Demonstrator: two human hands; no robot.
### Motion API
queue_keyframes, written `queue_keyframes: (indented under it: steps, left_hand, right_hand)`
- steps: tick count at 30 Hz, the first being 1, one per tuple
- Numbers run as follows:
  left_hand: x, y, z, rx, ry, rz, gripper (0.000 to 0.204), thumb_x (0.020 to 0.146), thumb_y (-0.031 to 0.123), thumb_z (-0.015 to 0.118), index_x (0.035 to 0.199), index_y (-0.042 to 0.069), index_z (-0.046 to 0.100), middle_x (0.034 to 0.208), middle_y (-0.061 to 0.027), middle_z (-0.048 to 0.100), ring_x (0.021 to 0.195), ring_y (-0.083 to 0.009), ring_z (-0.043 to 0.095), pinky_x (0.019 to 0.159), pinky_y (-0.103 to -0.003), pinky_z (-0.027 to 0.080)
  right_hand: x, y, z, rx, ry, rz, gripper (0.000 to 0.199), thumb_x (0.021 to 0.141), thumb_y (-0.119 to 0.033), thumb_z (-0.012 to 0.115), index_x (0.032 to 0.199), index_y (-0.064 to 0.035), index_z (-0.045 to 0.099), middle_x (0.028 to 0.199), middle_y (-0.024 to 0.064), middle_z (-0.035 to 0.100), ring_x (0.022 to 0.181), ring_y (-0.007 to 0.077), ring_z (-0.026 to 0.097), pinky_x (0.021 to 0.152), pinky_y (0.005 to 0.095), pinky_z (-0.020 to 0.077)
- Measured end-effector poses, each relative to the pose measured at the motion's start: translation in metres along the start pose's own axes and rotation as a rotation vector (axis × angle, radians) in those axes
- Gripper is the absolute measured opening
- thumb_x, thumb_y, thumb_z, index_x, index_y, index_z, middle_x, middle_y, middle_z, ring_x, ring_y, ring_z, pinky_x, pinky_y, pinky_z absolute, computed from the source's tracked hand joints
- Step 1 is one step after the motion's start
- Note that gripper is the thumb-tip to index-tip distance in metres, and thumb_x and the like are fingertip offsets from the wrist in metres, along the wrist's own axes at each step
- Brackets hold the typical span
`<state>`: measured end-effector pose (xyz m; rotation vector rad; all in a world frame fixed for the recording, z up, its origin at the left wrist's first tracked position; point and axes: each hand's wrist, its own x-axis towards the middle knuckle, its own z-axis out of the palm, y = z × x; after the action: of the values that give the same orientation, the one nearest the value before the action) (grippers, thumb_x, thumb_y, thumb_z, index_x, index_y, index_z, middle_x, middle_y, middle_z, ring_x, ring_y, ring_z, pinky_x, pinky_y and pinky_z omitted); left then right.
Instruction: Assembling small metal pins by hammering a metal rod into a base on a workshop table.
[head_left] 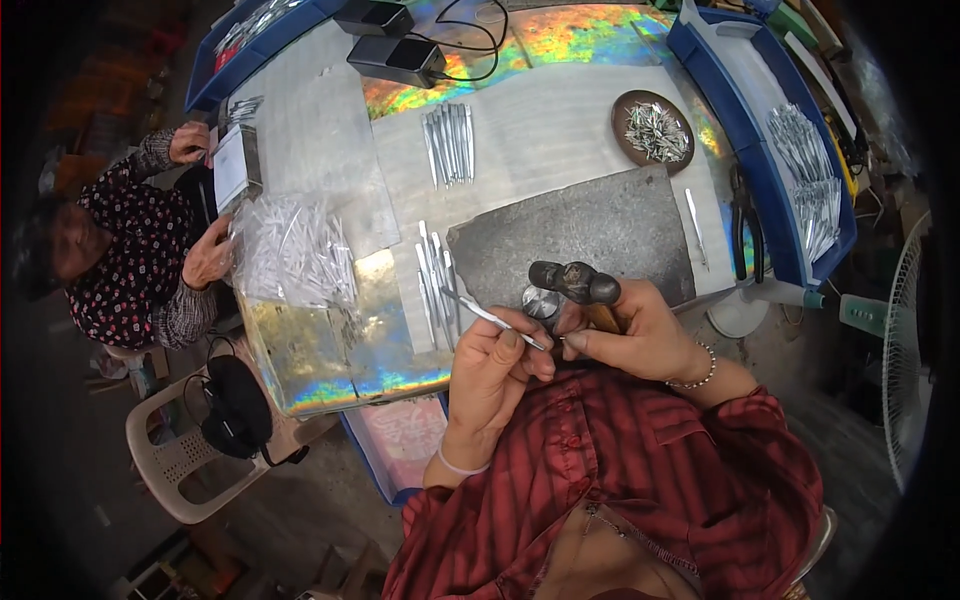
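My left hand (488, 365) is closed around a slim silvery-white rod (478, 311), which points up and to the left. In my right hand (645, 335) is a hammer (574, 282), gripped by its wooden handle close to the dark metal head. The thumb and forefinger of that hand are pinched near the rod's lower end; whether they hold a small part I cannot tell. Just beyond my hands, a round shiny metal piece (541, 301) sits at the near edge of a grey slab (590, 225). Similar rods (432, 285) lie left of the slab.
A brown bowl (622, 112) holds small metal pieces. More rods (450, 145) lie in a row farther back; a single one (697, 228) and black-handled pliers (742, 225) lie right. A blue tray (790, 230) holds bundles. At left, another person works beside a clear bag (295, 250).
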<state>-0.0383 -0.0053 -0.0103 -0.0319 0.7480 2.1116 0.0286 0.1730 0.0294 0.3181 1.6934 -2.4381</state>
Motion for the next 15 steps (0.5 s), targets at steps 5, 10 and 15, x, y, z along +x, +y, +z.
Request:
queue_keyframes:
  steps: [5, 10, 15]
  left_hand:
    - [-0.0028, -0.0014, 0.0028, -0.044, 0.027, -0.030, 0.023, 0.086, 0.019, 0.060, 0.098, 0.001, 0.051, 0.087, -0.0137, 0.061, 0.066, -0.0180, 0.060, 0.058, -0.027, 0.051]
    - [-0.0024, -0.0013, 0.0053, -0.035, 0.025, -0.030, 0.023, 0.086, 0.019, 0.060, 0.098, 0.001, 0.051, 0.086, -0.0136, 0.061, 0.064, -0.0177, 0.060, 0.058, -0.027, 0.050]
    - [0.0017, -0.0003, 0.0040, -0.005, 0.021, 0.004, 0.023, 0.086, 0.018, 0.061, 0.097, 0.000, 0.052, 0.086, -0.0139, 0.062, 0.064, -0.0175, 0.060, 0.059, -0.027, 0.050]
  right_hand:
    - [-0.0024, 0.0031, 0.0081, -0.028, -0.018, -0.011, 0.015, 0.080, 0.001, 0.057, 0.095, -0.0003, 0.054, 0.082, 0.0013, 0.056, 0.076, 0.0071, 0.055, 0.067, 0.0231, 0.0451]
    - [-0.0025, -0.0011, 0.0118, -0.009, -0.016, -0.019, 0.014, 0.080, 0.001, 0.057, 0.093, -0.0012, 0.053, 0.082, 0.0015, 0.056, 0.075, 0.0064, 0.054, 0.066, 0.0227, 0.0446]
    - [0.0014, 0.0034, 0.0096, -0.052, 0.002, -0.016, 0.012, 0.080, 0.000, 0.057, 0.091, -0.0017, 0.053, 0.079, 0.0008, 0.055, 0.073, 0.0058, 0.051, 0.064, 0.0227, 0.0432]
